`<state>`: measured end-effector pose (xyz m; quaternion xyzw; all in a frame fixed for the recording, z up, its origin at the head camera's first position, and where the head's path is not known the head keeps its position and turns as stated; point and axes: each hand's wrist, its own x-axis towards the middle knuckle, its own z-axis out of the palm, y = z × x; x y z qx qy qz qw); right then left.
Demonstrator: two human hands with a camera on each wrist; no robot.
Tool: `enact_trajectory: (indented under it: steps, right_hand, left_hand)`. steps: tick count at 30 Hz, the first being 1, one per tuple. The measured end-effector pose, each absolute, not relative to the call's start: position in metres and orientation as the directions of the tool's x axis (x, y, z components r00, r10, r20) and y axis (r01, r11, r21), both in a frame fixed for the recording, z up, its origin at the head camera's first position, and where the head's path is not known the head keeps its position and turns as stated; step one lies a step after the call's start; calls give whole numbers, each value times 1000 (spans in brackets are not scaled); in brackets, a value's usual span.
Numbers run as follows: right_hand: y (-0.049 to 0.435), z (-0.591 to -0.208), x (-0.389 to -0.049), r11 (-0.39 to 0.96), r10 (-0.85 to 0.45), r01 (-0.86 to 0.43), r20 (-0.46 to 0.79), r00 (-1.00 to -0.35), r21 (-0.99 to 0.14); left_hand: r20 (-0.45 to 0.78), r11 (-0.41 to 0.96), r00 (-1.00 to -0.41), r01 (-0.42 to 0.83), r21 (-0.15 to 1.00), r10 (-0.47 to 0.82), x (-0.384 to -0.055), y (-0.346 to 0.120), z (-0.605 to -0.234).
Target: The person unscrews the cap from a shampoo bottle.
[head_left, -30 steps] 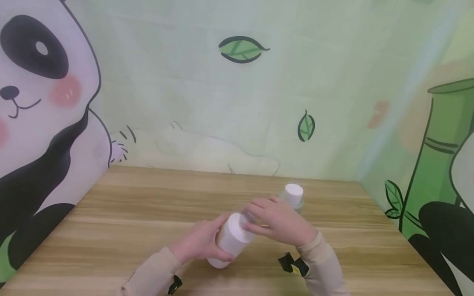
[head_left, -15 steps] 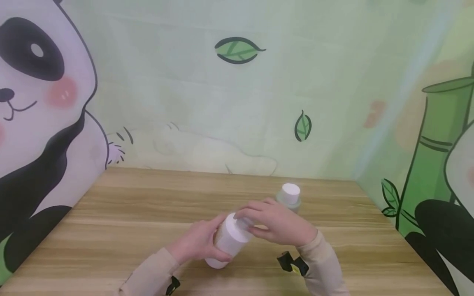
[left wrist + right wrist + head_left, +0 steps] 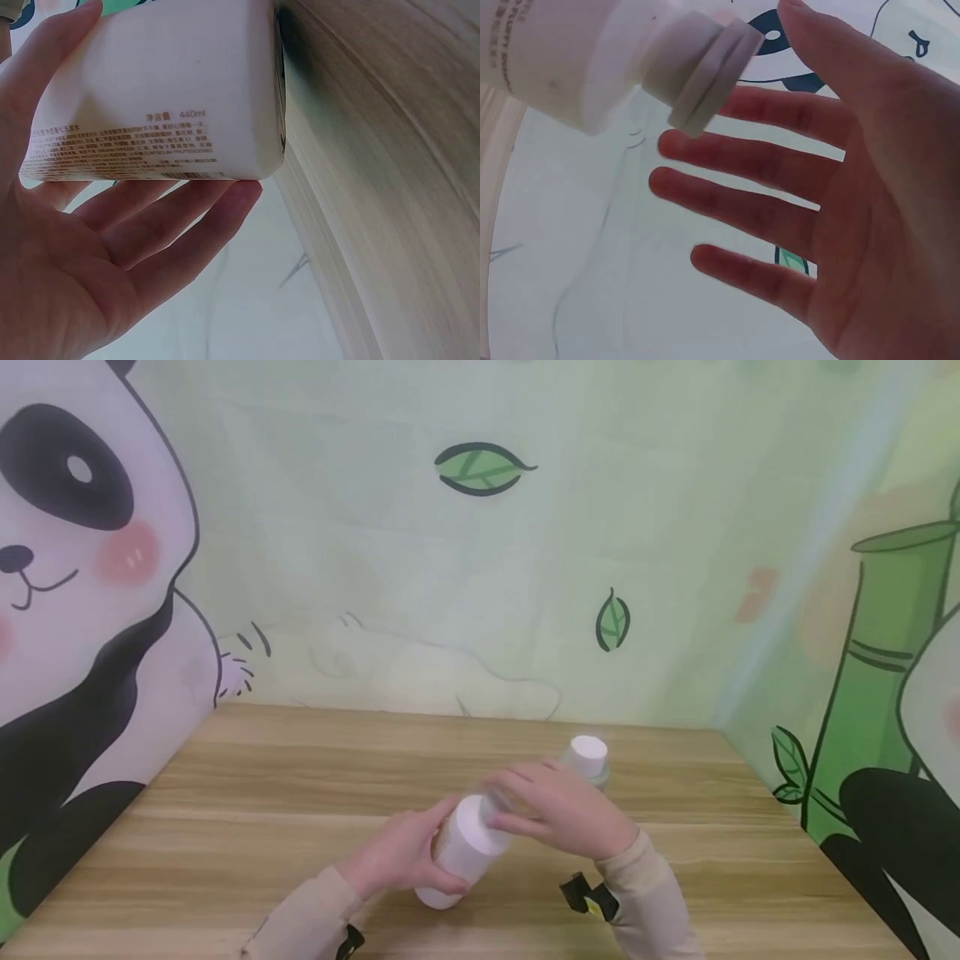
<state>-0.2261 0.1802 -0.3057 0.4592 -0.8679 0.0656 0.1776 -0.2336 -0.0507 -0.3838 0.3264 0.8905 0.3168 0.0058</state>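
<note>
A white bottle [image 3: 459,862] with brown print marked 440ml is tilted, its top leaning to the upper right in the head view. My left hand [image 3: 397,852] grips its body, thumb on one side and fingers on the other. In the left wrist view the bottle's base [image 3: 270,90] is close over the wooden table [image 3: 390,172]. At the bottle's white cap [image 3: 716,79] is my right hand [image 3: 558,806], its fingers [image 3: 739,195] spread and fairly straight. The index finger passes behind the cap, and the thumb stands away from it. In the head view the right fingers partly cover the cap.
A second bottle with a white cap [image 3: 588,756] stands on the table behind the right hand, partly hidden by it. Black wrist mounts [image 3: 588,896] sit by both sleeves. A printed panda and bamboo backdrop [image 3: 360,527] rises behind the table.
The right fingers moved in over the cap, then drew back slightly. The left hand keeps its hold on the bottle, which stays tilted in nearly the same place.
</note>
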Motion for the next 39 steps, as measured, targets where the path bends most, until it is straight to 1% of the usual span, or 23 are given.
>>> enact_trajectory:
  steps: [2, 4, 9, 14, 17, 22, 28, 32, 34, 37, 39]
  right_hand:
    - [179, -307, -225, 601, -758, -798, 352, -548, 52]
    - [178, -308, -225, 618, -750, -784, 344, -564, 62]
    - [176, -309, -224, 626, -752, -771, 348, -559, 115]
    - [175, -309, -224, 617, -762, -777, 342, -551, 125]
    - [176, -309, -225, 579, -788, -805, 343, -512, 127]
    - [177, -310, -228, 472, -845, -867, 361, -395, 157]
    - [176, -310, -231, 357, -869, -929, 400, -291, 101]
    - [176, -309, -231, 317, -876, -944, 408, -256, 88]
    - [176, -309, -231, 310, -878, -947, 406, -252, 84]
    - [176, -309, -230, 326, -874, -943, 402, -271, 73]
    - [176, -308, -229, 367, -863, -927, 402, -307, 79]
  left_hand:
    - [192, 583, -788, 573, 576, 585, -233, -51, -385]
    - [189, 583, -789, 571, 578, 585, -233, -51, -386]
    - [199, 584, -785, 580, 568, 586, -234, -51, -386]
    - [205, 587, -782, 588, 556, 588, -234, -50, -385]
    - [201, 592, -785, 585, 554, 587, -234, -50, -385]
    - [195, 596, -791, 575, 561, 580, -233, -50, -385]
    - [186, 596, -797, 563, 573, 575, -234, -51, -384]
    - [180, 597, -799, 559, 576, 574, -234, -51, -383]
    - [183, 597, -797, 562, 572, 575, -234, -50, -383]
    - [192, 593, -790, 574, 565, 582, -233, -50, -384]
    - [197, 591, -786, 581, 560, 586, -233, -51, -384]
